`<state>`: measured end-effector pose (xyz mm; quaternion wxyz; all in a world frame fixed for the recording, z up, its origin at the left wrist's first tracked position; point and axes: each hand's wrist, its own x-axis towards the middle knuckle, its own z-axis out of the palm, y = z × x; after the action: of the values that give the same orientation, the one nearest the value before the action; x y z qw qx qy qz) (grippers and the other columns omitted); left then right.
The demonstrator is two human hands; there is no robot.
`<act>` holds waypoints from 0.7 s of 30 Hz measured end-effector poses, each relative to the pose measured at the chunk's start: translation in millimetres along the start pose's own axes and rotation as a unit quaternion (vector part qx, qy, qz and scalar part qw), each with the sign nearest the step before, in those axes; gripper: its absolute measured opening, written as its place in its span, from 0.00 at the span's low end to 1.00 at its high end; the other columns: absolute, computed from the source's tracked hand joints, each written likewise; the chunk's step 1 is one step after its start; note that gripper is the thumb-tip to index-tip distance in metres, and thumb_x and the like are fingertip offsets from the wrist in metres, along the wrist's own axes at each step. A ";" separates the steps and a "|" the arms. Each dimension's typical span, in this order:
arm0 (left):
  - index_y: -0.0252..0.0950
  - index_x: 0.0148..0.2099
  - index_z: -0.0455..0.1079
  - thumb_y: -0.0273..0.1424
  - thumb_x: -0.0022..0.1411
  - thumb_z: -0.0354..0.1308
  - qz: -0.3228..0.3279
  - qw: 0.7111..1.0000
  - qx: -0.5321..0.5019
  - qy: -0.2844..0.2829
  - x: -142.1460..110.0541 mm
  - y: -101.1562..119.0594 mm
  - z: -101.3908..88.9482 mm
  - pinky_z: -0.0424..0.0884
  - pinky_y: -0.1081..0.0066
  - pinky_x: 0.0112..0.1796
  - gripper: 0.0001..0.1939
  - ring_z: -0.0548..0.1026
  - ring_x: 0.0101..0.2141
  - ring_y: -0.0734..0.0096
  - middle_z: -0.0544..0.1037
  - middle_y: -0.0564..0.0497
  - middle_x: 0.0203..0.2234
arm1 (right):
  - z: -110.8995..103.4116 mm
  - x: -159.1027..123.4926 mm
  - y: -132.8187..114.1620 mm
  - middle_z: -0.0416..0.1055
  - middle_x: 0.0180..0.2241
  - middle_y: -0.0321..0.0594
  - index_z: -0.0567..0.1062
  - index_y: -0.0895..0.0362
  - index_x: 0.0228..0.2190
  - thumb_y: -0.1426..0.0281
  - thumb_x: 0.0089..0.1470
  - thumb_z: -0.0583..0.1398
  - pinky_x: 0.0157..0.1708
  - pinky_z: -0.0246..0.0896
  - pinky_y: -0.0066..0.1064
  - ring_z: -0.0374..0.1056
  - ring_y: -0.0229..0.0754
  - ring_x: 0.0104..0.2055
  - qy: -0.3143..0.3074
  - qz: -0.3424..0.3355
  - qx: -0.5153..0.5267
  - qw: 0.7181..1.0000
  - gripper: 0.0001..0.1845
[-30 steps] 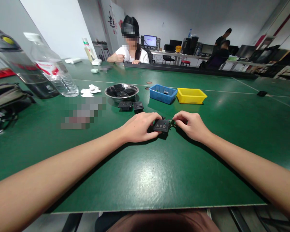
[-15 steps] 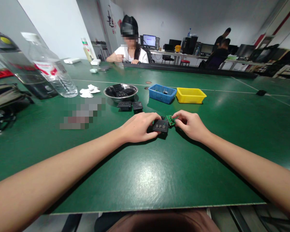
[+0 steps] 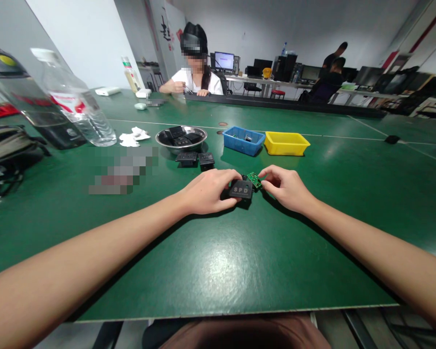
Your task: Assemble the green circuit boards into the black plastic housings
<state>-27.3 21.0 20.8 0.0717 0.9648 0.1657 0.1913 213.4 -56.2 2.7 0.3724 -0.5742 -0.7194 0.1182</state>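
Over glossy green table [image 3: 160, 271], left hand [image 3: 208, 192] pinching boxy black case [image 3: 241, 190] (lettered SPD), right hand [image 3: 286, 187] pinching flat circuit board [image 3: 254, 180]

- L forearm [image 3: 94, 247]: bare, runs from lower L corner up & inward.
- L hand [image 3: 207, 191]: back up, fingers pointing R, thumb & index apart in a C, gripping.
- R forearm [image 3: 370, 242]: bare, angled in from lower R.
- R hand [image 3: 288, 190]: thumb side up, index bent, tips near thumb's, pointing L.
- Hands close tog., not touching.
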 end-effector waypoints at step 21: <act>0.37 0.49 0.67 0.35 0.59 0.58 0.002 1.000 0.000 -0.004 0.1 -0.4 0.1 0.71 0.68 0.38 0.16 0.76 0.33 0.66 0.76 0.52 0.31 | -0.3 1.7 1.9 0.77 0.25 0.37 0.79 0.57 0.28 0.68 0.55 0.61 0.30 0.61 0.31 0.69 0.39 0.26 0.048 0.021 -0.052 0.997 0.08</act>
<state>-27.3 21.4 20.7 0.0724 0.9658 0.1638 0.1875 214.8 -54.2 2.4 0.3738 -0.6128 -0.6936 0.0605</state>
